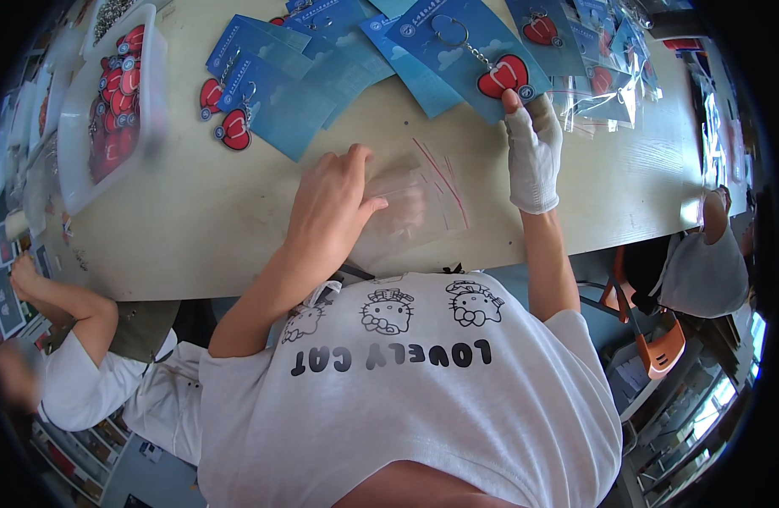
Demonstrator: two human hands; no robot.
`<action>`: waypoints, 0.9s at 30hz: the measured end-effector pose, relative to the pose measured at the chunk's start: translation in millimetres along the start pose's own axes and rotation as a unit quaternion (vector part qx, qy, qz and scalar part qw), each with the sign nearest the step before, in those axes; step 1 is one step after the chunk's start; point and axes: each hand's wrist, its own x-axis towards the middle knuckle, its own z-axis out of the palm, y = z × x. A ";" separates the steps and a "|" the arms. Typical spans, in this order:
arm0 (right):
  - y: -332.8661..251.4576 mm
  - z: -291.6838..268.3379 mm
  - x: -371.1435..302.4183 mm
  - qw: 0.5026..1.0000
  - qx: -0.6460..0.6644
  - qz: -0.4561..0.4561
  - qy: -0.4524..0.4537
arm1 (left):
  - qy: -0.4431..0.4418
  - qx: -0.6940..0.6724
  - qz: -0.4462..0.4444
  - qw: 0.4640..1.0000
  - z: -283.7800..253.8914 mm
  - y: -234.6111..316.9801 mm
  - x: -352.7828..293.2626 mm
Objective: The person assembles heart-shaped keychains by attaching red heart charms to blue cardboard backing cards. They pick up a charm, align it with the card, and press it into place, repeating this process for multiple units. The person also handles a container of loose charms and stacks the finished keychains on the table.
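My right hand (535, 165), in a white glove with the thumb tip bare, grips the lower corner of a blue card (499, 35). A red heart keychain (501, 76) with a silver chain and ring is fixed to that card. My bare left hand (328, 201) is at the left side of some clear zip bags (415, 203) with red seal lines. Its thumb and index finger are apart, and the thumb touches or hovers over the bags. More blue cards (279, 110) overlap beyond it, some with heart keychains (234, 129) hanging at their edges.
A clear plastic bin (74, 173) of red heart keychains stands at the left, near another container of metal rings (110, 17). Bagged cards (605, 93) pile up at the far right. Other people sit left and right of the table, beside an orange chair (660, 347).
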 end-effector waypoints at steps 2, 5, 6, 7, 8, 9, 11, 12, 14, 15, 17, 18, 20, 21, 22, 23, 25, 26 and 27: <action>-0.9 0.4 -2.1 1.000 0.010 -0.028 -0.002 | 0.049 -0.016 0.018 0.998 0.4 -3.0 2.9; -3.3 -7.9 -3.6 0.999 -0.025 -0.009 -0.035 | 0.042 -0.152 -0.037 0.987 -8.4 -5.8 7.5; -3.2 -13.7 -3.1 0.998 -0.045 0.008 -0.051 | 0.025 -0.214 -0.069 0.974 -12.2 -8.2 9.0; -2.1 -19.2 -2.6 0.997 -0.041 -0.003 -0.065 | 0.059 -0.264 -0.041 0.962 -8.9 -15.7 9.4; 0.2 -24.9 -2.5 0.996 -0.038 -0.012 -0.080 | 0.038 -0.285 -0.055 0.956 -9.7 -21.8 9.8; 1.4 -29.8 -2.1 0.995 -0.034 -0.022 -0.094 | 0.016 -0.305 -0.069 0.950 -11.3 -27.3 9.9; -2.9 -36.2 0.8 0.991 -0.045 -0.016 -0.126 | -0.021 -0.358 -0.103 0.928 -12.0 -30.7 12.3; -4.4 -39.6 2.2 0.989 -0.051 -0.013 -0.141 | -0.040 -0.389 -0.122 0.912 -13.3 -30.2 14.3; -2.6 -50.7 8.6 0.984 -0.075 0.012 -0.161 | -0.063 -0.437 -0.138 0.887 -13.7 -29.4 17.6; 0.8 -56.4 12.0 0.982 -0.087 0.016 -0.169 | -0.067 -0.453 -0.137 0.879 -13.3 -29.3 18.9; 1.1 -60.8 17.4 0.975 -0.100 0.026 -0.195 | -0.072 -0.474 -0.133 0.867 -12.4 -28.7 22.3; -2.4 -61.3 20.0 0.971 -0.102 0.034 -0.213 | -0.073 -0.481 -0.132 0.864 -11.8 -27.5 24.0; -8.7 -63.5 25.5 0.959 -0.111 0.027 -0.260 | -0.077 -0.493 -0.128 0.857 -11.1 -25.9 27.9; -11.4 -66.6 28.5 0.950 -0.117 0.012 -0.289 | -0.080 -0.498 -0.125 0.854 -10.9 -25.4 29.9; -14.8 -69.7 31.9 0.940 -0.124 -0.003 -0.317 | -0.084 -0.504 -0.122 0.851 -10.8 -24.9 32.4; -20.8 -71.8 35.1 0.930 -0.142 0.009 -0.340 | -0.093 -0.507 -0.119 0.848 -12.3 -23.6 34.8; -33.5 -76.0 40.5 0.905 -0.179 0.033 -0.384 | -0.108 -0.514 -0.113 0.844 -18.9 -19.5 39.8; -30.6 -80.8 41.0 0.924 -0.176 0.034 -0.338 | -0.114 -0.502 -0.110 0.850 -21.5 -17.5 42.5; -22.9 -86.7 40.3 0.941 -0.171 0.036 -0.290 | -0.120 -0.491 -0.106 0.856 -24.0 -15.4 45.3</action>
